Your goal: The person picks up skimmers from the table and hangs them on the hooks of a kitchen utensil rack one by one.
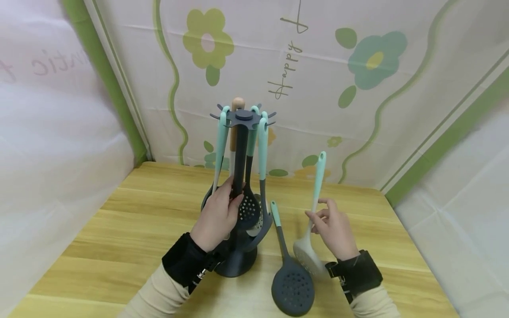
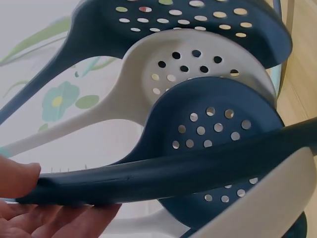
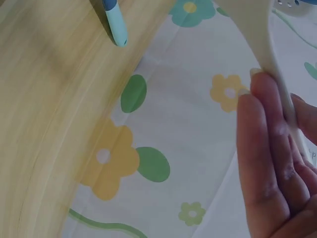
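With its fingers around the dark post (image 1: 240, 159), my left hand (image 1: 216, 216) grips the utensil stand (image 1: 236, 265) at mid height. Several utensils hang from the stand's hooks, among them a dark slotted spoon (image 2: 218, 114) and a white slotted spoon (image 2: 133, 89). My right hand (image 1: 336, 229) pinches a white skimmer (image 1: 305, 247) with a mint handle (image 1: 319, 181) between thumb and fingers. It is held nearly upright, head down, to the right of the stand. Below and left of it, a dark slotted turner (image 1: 293, 287) lies on the table.
The wooden table (image 1: 131, 229) carries the stand near its middle. A flower-printed cloth (image 1: 246, 62) rises behind the table, and plain white cloth walls (image 1: 51, 132) stand at both sides. A wooden-handled utensil (image 1: 238, 104) hangs at the stand's back.
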Tool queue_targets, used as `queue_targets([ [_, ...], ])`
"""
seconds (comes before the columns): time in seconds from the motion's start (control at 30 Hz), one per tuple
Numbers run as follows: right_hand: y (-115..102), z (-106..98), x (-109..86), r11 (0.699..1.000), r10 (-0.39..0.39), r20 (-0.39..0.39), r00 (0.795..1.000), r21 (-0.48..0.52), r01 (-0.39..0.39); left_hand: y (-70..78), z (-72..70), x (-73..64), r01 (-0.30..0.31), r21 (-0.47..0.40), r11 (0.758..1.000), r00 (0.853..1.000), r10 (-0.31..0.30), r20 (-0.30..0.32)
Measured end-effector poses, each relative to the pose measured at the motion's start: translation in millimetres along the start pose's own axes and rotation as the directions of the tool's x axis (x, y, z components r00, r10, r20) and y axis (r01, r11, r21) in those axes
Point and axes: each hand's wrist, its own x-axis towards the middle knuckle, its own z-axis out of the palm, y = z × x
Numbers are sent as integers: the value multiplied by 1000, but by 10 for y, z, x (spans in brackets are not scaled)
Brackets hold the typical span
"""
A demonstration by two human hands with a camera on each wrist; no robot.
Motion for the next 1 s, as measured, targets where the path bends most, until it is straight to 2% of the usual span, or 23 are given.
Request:
queue_targets([
  [0.17,-41,-6,-13,999,-44,-40,998,-2,44,17,-15,-5,3,8,1000,1000,-3,9],
  [0.33,-85,-8,-37,996,-81,-66,995,17,82,14,-14,15,-33,17,999,999,33,-2],
  [0.77,-208,-27,-83,987,-153,-68,986,31,155,54,32,43,-50,116,992,998,55,-42],
  [1.0,-309,-58,-105,980,-189,-75,979,47,193,50,77,31,-90,148,985,993,100,-61],
])
